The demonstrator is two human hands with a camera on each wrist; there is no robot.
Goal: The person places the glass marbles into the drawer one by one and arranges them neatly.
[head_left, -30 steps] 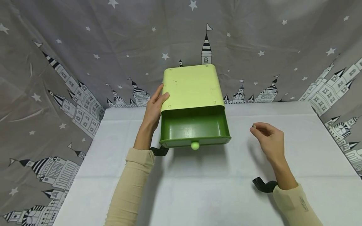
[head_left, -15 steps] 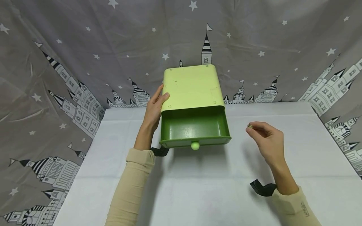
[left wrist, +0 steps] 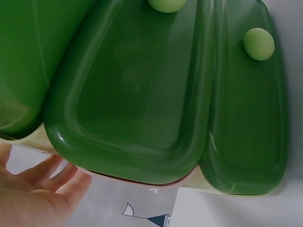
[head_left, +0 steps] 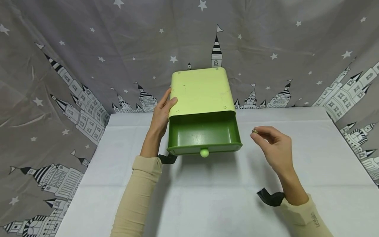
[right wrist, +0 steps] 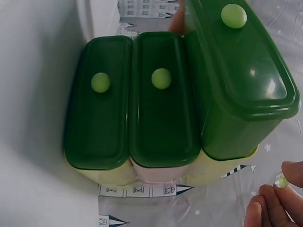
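A small drawer unit with a pale yellow-green casing stands on the table. Its top green drawer is pulled out, and nothing shows inside. Two lower drawers are closed, each with a round light-green knob. My left hand rests against the unit's left side, thumb on the top edge and extended fingers along the side. Right of the pulled-out drawer, my right hand pinches a small clear marble with yellow-green inside between thumb and fingertips. The hand is apart from the unit.
A white cloth covers the table under the unit. Behind and at both sides hangs a grey curtain with printed castles and stars. A black strap sticks out at the right wrist, another strap at the left.
My right hand has moved left with the marble, closer to the pulled-out drawer. The left hand and the drawer unit have stayed where they were.
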